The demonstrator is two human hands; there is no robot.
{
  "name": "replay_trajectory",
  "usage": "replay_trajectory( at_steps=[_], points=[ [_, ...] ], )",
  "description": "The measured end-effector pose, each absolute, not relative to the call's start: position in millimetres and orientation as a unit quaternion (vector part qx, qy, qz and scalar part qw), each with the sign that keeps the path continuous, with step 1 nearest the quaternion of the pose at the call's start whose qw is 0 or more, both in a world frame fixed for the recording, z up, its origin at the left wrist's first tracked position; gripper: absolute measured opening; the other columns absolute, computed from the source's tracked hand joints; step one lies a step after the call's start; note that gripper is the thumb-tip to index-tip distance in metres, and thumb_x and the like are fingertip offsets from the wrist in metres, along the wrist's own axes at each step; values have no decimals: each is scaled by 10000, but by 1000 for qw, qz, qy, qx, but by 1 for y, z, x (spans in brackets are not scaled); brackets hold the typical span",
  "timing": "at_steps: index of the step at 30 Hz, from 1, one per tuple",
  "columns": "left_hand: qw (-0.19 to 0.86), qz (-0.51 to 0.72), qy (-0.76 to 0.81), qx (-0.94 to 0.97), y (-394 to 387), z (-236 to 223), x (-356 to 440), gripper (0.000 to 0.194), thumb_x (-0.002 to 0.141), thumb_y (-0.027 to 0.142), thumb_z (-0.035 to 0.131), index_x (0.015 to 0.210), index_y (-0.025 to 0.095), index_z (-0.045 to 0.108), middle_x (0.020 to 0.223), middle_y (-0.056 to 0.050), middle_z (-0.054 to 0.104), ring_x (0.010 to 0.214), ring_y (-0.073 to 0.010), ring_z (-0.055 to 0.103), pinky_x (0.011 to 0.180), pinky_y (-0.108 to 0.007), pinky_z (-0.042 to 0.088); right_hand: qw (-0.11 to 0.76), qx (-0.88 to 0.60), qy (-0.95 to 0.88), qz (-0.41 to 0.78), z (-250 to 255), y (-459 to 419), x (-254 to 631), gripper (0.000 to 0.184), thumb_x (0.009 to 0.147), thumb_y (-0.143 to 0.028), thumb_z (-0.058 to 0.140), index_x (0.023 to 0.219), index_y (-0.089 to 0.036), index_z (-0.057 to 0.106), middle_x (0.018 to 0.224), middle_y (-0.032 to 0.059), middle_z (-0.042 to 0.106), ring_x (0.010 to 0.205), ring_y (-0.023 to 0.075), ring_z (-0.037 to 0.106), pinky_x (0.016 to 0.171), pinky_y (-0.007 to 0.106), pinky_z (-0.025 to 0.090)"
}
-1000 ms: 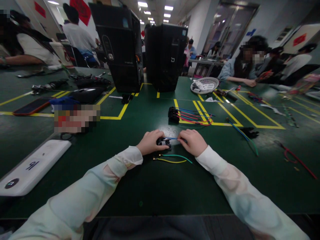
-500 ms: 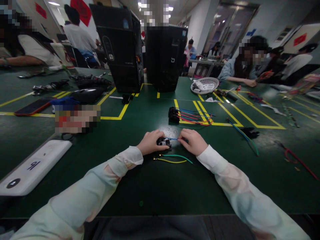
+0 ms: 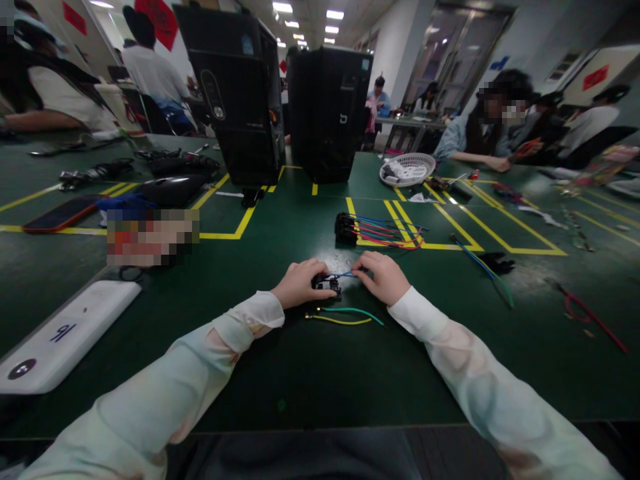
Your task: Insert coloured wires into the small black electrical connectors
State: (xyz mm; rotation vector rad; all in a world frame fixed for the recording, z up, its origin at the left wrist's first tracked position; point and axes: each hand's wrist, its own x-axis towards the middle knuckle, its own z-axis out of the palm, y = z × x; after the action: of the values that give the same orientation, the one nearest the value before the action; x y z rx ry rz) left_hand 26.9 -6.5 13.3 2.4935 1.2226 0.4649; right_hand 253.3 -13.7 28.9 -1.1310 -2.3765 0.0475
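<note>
My left hand [image 3: 300,283] is closed around a small black plastic connector housing [image 3: 329,288] just above the green table. A blue wire [image 3: 341,274] runs from the housing to my right hand [image 3: 381,276], whose thumb and forefinger pinch it. Whether the wire's end sits inside the housing is hidden by my left fingers. Below my hands lie a green wire [image 3: 353,311] and a yellow wire [image 3: 343,321], each with a small metal terminal at its left end. Beyond my hands rests a black connector block [image 3: 345,229] with several blue and red wires trailing right.
Two black computer towers [image 3: 235,100] stand at the back. A white plastic basket [image 3: 407,169] holds small parts. Loose wires [image 3: 483,267] and a black part [image 3: 499,263] lie right; a white device marked 16 [image 3: 70,333] lies left. A co-worker [image 3: 493,127] sits across at the right.
My right hand has shifted slightly left, closer to the housing, still pinching the blue wire. My left hand keeps its hold. The whole view has moved slightly.
</note>
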Motion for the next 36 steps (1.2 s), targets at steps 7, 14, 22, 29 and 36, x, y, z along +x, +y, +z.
replay_trajectory(
  at_steps=[7,14,22,29,36],
  points=[
    [171,167,427,872,-5,12,27,419,705,562,579,935,214,547,957,-12,539,915,-209,509,742,-303,319,230,-367,-899,65,28,-14,255,66,814,-194,488,762,-191,528,743,20,544,708,145,491,652,257,350],
    [170,173,424,873,-5,11,25,416,707,563,581,939,219,548,955,-10,544,913,-203,508,751,-303,319,260,-412,-870,-72,17,-22,248,135,854,-252,445,788,-178,536,787,51,561,775,178,462,703,307,309],
    [179,176,420,872,-4,12,24,406,705,536,600,953,217,560,963,-11,544,907,-202,510,745,-308,329,248,-379,-882,-132,14,-15,253,155,862,-269,441,783,-174,533,787,46,572,784,177,445,717,324,294],
    [173,179,419,873,-4,11,25,395,705,532,603,938,217,555,954,-10,542,886,-194,517,730,-300,339,244,-340,-900,-122,14,-15,253,122,846,-248,448,780,-179,525,794,42,572,805,174,448,761,333,294],
    [176,179,423,871,-5,12,25,398,704,539,599,933,217,553,945,-11,543,886,-195,515,735,-303,335,236,-354,-897,-121,14,-15,255,143,850,-263,447,771,-178,530,810,49,572,817,178,438,732,327,289]
  ],
)
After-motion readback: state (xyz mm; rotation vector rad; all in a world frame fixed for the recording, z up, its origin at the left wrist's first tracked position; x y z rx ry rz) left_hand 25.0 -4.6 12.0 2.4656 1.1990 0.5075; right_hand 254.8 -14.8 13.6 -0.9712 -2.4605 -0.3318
